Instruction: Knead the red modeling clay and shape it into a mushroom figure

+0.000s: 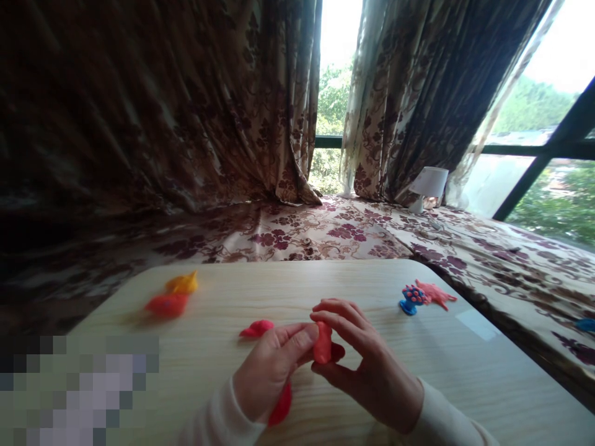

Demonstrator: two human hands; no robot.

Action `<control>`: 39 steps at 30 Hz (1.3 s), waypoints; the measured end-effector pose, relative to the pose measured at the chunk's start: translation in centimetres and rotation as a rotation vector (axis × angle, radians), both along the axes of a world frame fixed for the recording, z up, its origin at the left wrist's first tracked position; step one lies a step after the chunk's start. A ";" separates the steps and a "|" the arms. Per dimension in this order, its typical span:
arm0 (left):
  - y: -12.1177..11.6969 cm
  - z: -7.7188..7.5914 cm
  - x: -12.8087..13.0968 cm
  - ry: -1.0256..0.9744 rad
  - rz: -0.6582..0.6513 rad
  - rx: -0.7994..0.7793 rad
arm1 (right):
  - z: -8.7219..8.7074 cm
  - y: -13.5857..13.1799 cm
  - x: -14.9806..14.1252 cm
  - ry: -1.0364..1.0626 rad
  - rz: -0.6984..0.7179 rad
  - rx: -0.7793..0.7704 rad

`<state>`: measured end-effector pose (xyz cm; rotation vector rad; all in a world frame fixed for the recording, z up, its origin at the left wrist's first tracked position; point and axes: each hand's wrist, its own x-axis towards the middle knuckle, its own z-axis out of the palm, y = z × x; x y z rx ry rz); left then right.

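One coral piece (322,344) we are holding at lower centre of the frame: our left hand (274,362) is pinching its side, our right hand (372,362), loosely arched, is gripping its ends. Beyond, we are seeing a blue model (411,300) at right and a blurred red lump (166,305), seemingly clay, at left.

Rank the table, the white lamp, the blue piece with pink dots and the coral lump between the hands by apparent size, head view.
1. Table
2. White lamp
3. Coral lump and blue piece: unranked; they look close in size, and the lump is nearer the camera.
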<state>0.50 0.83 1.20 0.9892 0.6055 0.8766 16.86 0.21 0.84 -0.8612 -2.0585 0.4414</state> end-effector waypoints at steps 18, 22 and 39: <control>0.3 -0.5 -0.3 0.135 0.051 0.001 | -0.4 0.0 -0.1 -0.089 -0.068 0.041; 0.4 -1.0 -0.4 0.179 0.047 0.050 | -0.4 0.0 -0.1 -0.068 -0.026 0.081; 0.4 0.5 -0.2 0.268 0.266 0.153 | -0.1 0.0 -0.3 0.099 -0.079 -0.034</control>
